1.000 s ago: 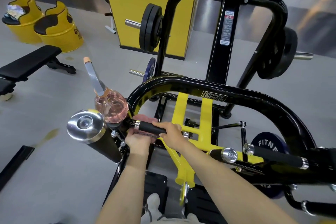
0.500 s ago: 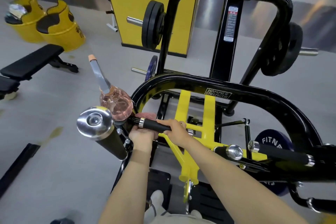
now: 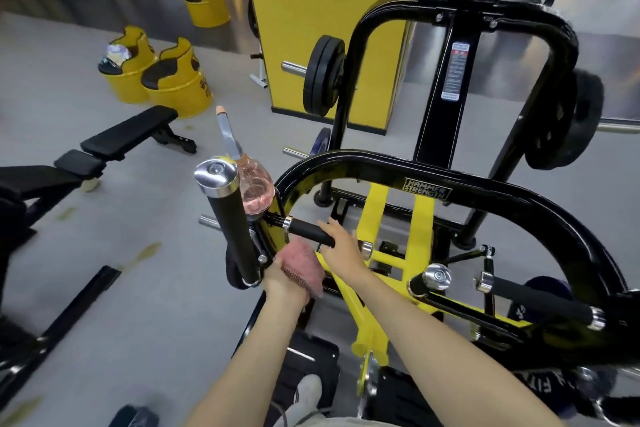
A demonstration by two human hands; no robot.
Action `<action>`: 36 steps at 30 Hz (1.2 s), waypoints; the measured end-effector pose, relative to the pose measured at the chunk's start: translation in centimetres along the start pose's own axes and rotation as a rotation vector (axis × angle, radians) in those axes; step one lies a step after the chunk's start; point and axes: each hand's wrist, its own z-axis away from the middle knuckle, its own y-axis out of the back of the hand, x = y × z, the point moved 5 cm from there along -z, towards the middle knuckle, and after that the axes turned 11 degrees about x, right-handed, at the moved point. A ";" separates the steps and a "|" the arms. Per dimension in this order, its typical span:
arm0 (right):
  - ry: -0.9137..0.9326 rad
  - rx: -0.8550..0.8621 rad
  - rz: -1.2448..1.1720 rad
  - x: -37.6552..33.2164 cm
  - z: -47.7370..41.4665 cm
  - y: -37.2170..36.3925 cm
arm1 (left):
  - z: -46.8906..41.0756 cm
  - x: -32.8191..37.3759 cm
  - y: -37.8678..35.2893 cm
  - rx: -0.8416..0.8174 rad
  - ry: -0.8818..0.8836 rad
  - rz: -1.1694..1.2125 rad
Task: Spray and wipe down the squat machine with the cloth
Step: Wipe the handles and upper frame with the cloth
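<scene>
L hand (image 3: 278, 279) nearest, fingers clenched round pink cloth (image 3: 304, 265). Cloth is bunched and sticks out to the hand's right, against the squat machine (image 3: 485, 194) frame just below the short black handle (image 3: 308, 231), beside foot of upright grip (image 3: 232, 225). R hand (image 3: 341, 244) wrapped over inner end of that handle.

Vs 0.5 s ago: L hand + cloth were up at handle's collar, now lower, beneath it. R hand same hold.

Spray bottle (image 3: 257, 189) perched on frame behind upright grip, apart from both hands. Round body holds pink liquid, nozzle up.

Further left: black bench (image 3: 128, 135).

Far: two yellow drums (image 3: 180, 87), black tops. Left one carries a crumpled shiny item, type n/k.
</scene>
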 end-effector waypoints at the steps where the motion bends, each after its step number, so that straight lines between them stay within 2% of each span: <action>1: -0.071 0.034 -0.157 0.0 0.7 0.6 | 0.5 -0.4 0.1 -0.057 0.066 0.023; 3: -0.186 0.026 -0.416 0.0 2.4 1.7 | 1.7 -1.3 0.5 -0.158 0.158 0.057; 4: -0.210 -0.010 -0.467 0.0 3.1 2.1 | 2.1 -1.5 0.6 -0.227 0.151 0.059; 8: -0.129 -0.242 -0.384 0.9 6.1 3.1 | 4.5 -1.8 1.3 -0.398 -0.052 -0.083; 10: -0.157 -0.339 -0.466 1.2 7.4 3.4 | 5.5 -1.9 1.5 -0.411 -0.167 -0.141; 13: -0.189 -0.434 -0.492 1.5 8.8 3.9 | 6.0 -1.6 2.4 -0.317 -0.372 -0.177; 16: -0.166 -0.479 -0.403 1.4 9.8 4.0 | 6.2 -1.7 3.4 -0.248 -0.443 -0.150; 18: -0.126 -0.455 -0.353 1.1 9.8 4.2 | 6.6 -1.9 3.7 -0.218 -0.449 -0.144; 22: -0.143 -0.352 -0.442 0.0 9.6 4.4 | 7.1 -1.8 3.6 -0.239 -0.482 -0.183; 26: -0.198 -0.383 -0.568 -0.1 9.0 3.4 | 6.9 -1.6 3.6 -0.396 -0.255 -0.284; 28: -0.249 -0.461 -0.531 0.1 8.7 2.9 | 6.7 -1.2 4.3 -0.472 -0.215 -0.406; 31: -0.232 -0.508 -0.312 -1.0 8.1 2.2 | 5.7 0.1 6.0 -0.519 -0.208 -0.494; 32: -0.187 -0.463 -0.220 -1.7 7.4 2.0 | 5.3 1.0 6.8 -0.505 -0.215 -0.506; 34: -0.060 -0.249 -0.099 -3.6 5.9 2.2 | 4.6 3.7 8.7 -0.460 -0.232 -0.554; 36: 0.011 -0.091 -0.184 -5.5 4.6 2.5 | 4.1 6.9 10.5 -0.440 -0.247 -0.648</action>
